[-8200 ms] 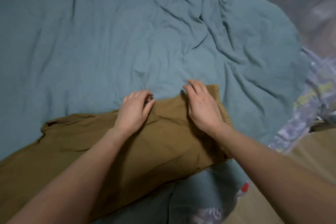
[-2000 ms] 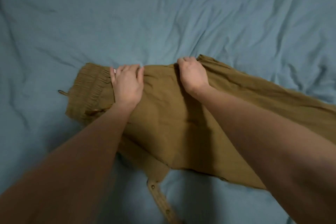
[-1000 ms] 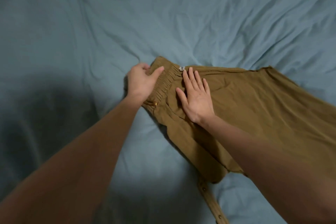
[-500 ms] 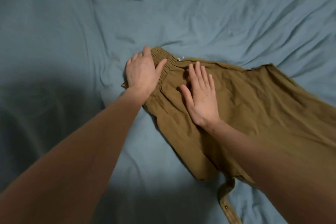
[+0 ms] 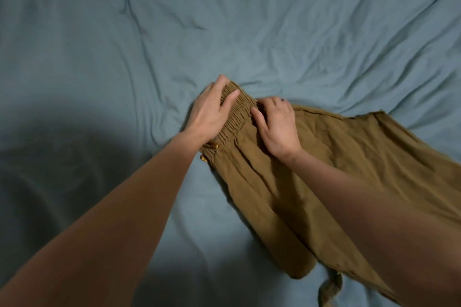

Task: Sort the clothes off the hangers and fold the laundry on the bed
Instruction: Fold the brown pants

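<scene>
A wrinkled grey-blue bedsheet (image 5: pixel 249 20) fills nearly the whole view, stretching away beyond both hands and darkening into shadow off to the left of the left arm. On it lie the brown trousers (image 5: pixel 336 169), spread flat from under the hands out to the right and down past the right forearm, with one folded edge ending in a rounded corner low beneath that arm. The gathered elastic waistband (image 5: pixel 237 117) runs between the two hands. The left hand (image 5: pixel 212 112) grips the far end of the waistband, thumb on top of the ruching and fingers wrapped over its outer edge. Just to its right, the right hand (image 5: pixel 278 124) rests on the cloth beside the waistband with its fingers curled; whether it pinches the fabric or only presses, I cannot quite tell. Below the right forearm a brown strap (image 5: pixel 329 291) trails onto the sheet.
</scene>
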The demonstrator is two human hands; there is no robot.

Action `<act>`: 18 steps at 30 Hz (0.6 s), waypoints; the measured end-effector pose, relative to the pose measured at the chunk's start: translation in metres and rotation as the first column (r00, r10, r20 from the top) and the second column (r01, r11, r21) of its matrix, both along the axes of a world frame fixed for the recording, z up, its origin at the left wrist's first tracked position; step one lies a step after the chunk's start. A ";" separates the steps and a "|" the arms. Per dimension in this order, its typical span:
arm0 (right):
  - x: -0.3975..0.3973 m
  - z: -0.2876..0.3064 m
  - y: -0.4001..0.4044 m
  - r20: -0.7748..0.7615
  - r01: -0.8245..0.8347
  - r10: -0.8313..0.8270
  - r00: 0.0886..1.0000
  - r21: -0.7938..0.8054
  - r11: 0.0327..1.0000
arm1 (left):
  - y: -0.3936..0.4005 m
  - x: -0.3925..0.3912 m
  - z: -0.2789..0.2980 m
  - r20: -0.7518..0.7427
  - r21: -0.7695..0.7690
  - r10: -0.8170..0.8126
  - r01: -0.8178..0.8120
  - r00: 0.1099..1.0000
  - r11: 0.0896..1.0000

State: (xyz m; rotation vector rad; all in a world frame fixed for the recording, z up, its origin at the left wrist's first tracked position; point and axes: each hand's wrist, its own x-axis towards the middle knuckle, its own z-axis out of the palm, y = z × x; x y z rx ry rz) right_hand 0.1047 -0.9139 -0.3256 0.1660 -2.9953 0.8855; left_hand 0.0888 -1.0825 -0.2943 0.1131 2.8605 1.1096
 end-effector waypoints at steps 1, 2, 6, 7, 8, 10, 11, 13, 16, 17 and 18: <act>-0.004 -0.001 -0.001 0.007 -0.042 0.042 0.999 0.011 0.999 | 0.000 0.000 0.002 0.033 -0.014 -0.007 0.008 0.999 1.000; -0.008 0.000 -0.001 0.012 -0.072 0.072 0.997 0.012 0.997 | -0.001 0.000 0.004 0.074 -0.028 -0.015 0.017 0.997 0.999; -0.023 0.016 0.004 0.057 -0.105 0.107 0.993 -0.047 0.993 | -0.008 0.002 0.013 0.064 0.004 -0.039 0.039 0.997 0.999; -0.028 0.019 0.003 0.057 -0.111 0.113 0.992 -0.048 0.993 | -0.010 0.001 0.017 0.011 -0.003 -0.031 0.031 0.999 0.999; -0.033 0.021 -0.001 0.064 -0.128 0.131 0.989 -0.042 0.991 | -0.013 -0.001 0.020 -0.032 -0.052 -0.029 0.027 0.999 0.998; -0.039 0.019 -0.011 0.095 -0.198 0.191 0.977 0.071 0.978 | -0.017 -0.005 0.018 -0.016 -0.313 -0.034 0.027 0.999 0.949; -0.040 0.016 -0.015 0.097 -0.242 0.228 0.969 0.168 0.956 | -0.018 -0.004 0.014 0.032 -0.466 -0.026 0.038 0.999 0.884; -0.037 0.009 -0.021 0.036 -0.275 0.279 0.960 0.339 0.900 | -0.018 0.000 0.005 0.062 -0.677 0.005 0.038 0.998 0.735; -0.013 0.006 -0.010 -0.182 -0.052 0.114 0.977 0.314 0.948 | 0.006 0.007 0.006 -0.141 -0.658 -0.017 -0.081 0.990 0.748; 0.002 0.005 -0.002 -0.202 -0.022 0.075 0.977 0.254 0.967 | 0.019 0.010 0.007 -0.234 -0.562 -0.037 -0.104 0.971 0.821; 0.018 0.003 0.008 -0.196 -0.047 0.091 0.976 0.219 0.974 | 0.033 0.015 0.005 -0.283 -0.473 -0.057 -0.087 0.957 0.877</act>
